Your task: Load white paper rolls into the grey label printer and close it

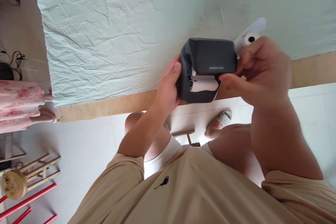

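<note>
A black printer-like device [215, 56] is held above the front edge of the cloth-covered table. Its lid is partly raised, and white paper [204, 84] shows in the gap below. My left hand [169, 84] grips the device's left side, thumb on top. At the right side, my right hand [259, 71] has its thumb and fingers closed on the lid's corner; it is slightly blurred. Just behind my right hand a white paper roll [249, 37] with a dark core lies on the cloth, its loose end pointing away.
A wrinkled pale green cloth [105, 35] covers the table, with a bare wooden edge [105, 109] nearest me. To the left are pink floral fabric [21, 103], dark cables [18, 61] and a wooden stool [14, 183] with red bars beside it.
</note>
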